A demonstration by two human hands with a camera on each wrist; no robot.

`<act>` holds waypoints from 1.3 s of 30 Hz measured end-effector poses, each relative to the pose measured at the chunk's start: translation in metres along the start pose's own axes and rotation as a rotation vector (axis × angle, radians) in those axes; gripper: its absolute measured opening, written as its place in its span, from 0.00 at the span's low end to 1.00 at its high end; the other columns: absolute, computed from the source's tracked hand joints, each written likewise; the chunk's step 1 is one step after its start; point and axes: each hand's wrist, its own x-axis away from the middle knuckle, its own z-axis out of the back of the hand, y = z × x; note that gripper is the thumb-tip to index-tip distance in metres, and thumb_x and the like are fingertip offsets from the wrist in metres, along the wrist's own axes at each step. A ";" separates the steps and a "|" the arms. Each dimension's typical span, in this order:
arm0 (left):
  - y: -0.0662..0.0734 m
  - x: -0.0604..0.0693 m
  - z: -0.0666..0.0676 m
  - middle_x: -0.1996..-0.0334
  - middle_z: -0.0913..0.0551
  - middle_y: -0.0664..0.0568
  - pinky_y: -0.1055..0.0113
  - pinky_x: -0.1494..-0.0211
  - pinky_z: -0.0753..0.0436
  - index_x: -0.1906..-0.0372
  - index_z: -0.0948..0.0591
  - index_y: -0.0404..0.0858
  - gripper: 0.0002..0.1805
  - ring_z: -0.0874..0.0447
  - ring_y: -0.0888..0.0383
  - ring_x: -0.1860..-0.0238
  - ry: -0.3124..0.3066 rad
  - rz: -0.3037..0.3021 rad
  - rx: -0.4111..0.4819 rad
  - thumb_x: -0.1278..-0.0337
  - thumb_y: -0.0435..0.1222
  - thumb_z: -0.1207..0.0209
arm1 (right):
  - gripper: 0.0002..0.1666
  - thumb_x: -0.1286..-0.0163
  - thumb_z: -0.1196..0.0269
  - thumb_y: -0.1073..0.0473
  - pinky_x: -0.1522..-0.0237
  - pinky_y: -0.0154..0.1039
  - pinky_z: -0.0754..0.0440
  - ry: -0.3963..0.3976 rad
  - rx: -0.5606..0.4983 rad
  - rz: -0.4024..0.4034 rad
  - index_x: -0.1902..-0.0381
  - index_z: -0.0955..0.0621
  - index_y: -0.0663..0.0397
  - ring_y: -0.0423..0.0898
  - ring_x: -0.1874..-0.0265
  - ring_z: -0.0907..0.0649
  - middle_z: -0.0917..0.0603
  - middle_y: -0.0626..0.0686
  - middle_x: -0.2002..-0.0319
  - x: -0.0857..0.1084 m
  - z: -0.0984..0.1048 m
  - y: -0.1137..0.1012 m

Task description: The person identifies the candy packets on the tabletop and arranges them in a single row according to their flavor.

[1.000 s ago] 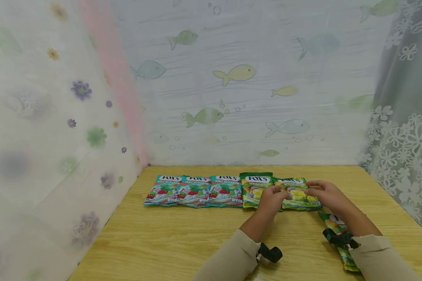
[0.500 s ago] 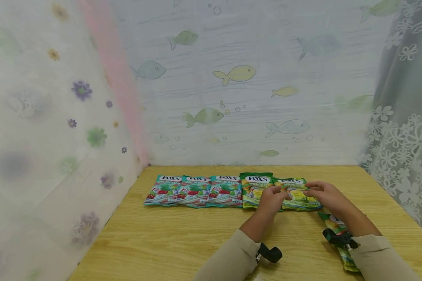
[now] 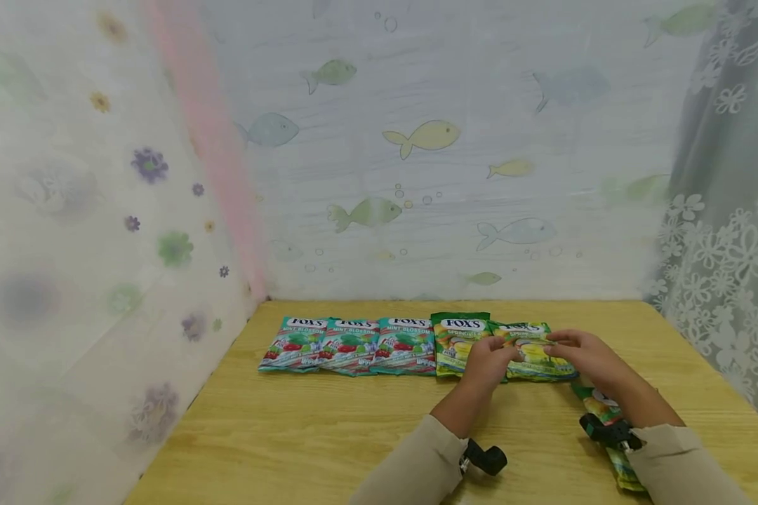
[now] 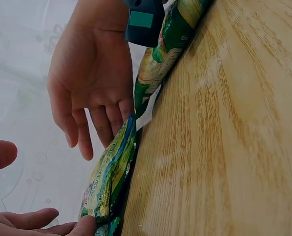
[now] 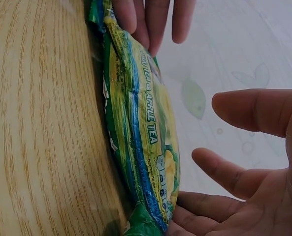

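Note:
A green-and-yellow candy bag [image 3: 533, 361] lies at the right end of a row, between my two hands. My left hand [image 3: 483, 365] touches its left side, with the fingertips at the seam by the neighbouring green candy bag [image 3: 460, 330]. At its right edge, my right hand [image 3: 587, 358] rests with relaxed fingers against the wrapper. In the right wrist view, the thumb and index finger of the right hand [image 5: 264, 172] stand apart from the candy bag [image 5: 146, 113]. Another green candy bag [image 3: 628, 477] lies partly hidden under the right forearm.
Three teal candy bags, among them the middle one [image 3: 349, 347], continue the row leftward. The wooden table [image 3: 278, 442] extends in front of the row. A fish-patterned sheet [image 3: 417, 210] hangs behind, a flowered one [image 3: 88, 315] at left and a lace curtain [image 3: 733, 245] at right.
The head view has tilted very slightly, so everything sits a few pixels lower. Both hands and the bags keep nearly the same places.

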 end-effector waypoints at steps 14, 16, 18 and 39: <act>0.006 0.001 0.000 0.33 0.23 0.43 0.42 0.37 0.22 0.30 0.24 0.35 0.31 0.23 0.42 0.34 -0.006 -0.018 -0.010 0.39 0.36 0.34 | 0.42 0.17 0.46 0.44 0.38 0.67 0.25 -0.008 0.018 -0.004 0.23 0.39 0.71 0.77 0.29 0.35 0.38 0.77 0.26 -0.005 0.004 -0.006; 0.006 0.002 -0.001 0.33 0.23 0.43 0.42 0.38 0.21 0.30 0.24 0.35 0.32 0.22 0.42 0.36 -0.009 -0.013 -0.015 0.39 0.36 0.34 | 0.42 0.17 0.46 0.43 0.39 0.67 0.24 0.000 0.037 -0.010 0.23 0.40 0.71 0.77 0.29 0.35 0.39 0.78 0.26 -0.003 0.005 -0.006; 0.006 0.003 -0.002 0.34 0.22 0.43 0.42 0.39 0.21 0.30 0.24 0.35 0.32 0.21 0.42 0.37 -0.013 -0.010 -0.029 0.40 0.36 0.34 | 0.43 0.17 0.47 0.43 0.41 0.65 0.23 0.009 0.061 -0.014 0.22 0.41 0.71 0.77 0.30 0.35 0.39 0.79 0.26 -0.002 0.007 -0.005; 0.011 0.038 -0.029 0.47 0.16 0.58 0.56 0.50 0.15 0.31 0.23 0.43 0.32 0.14 0.57 0.55 -0.241 0.044 -0.300 0.42 0.41 0.33 | 0.41 0.17 0.46 0.46 0.52 0.63 0.17 0.115 0.233 0.021 0.25 0.40 0.74 0.80 0.36 0.31 0.36 0.81 0.30 0.061 0.048 0.006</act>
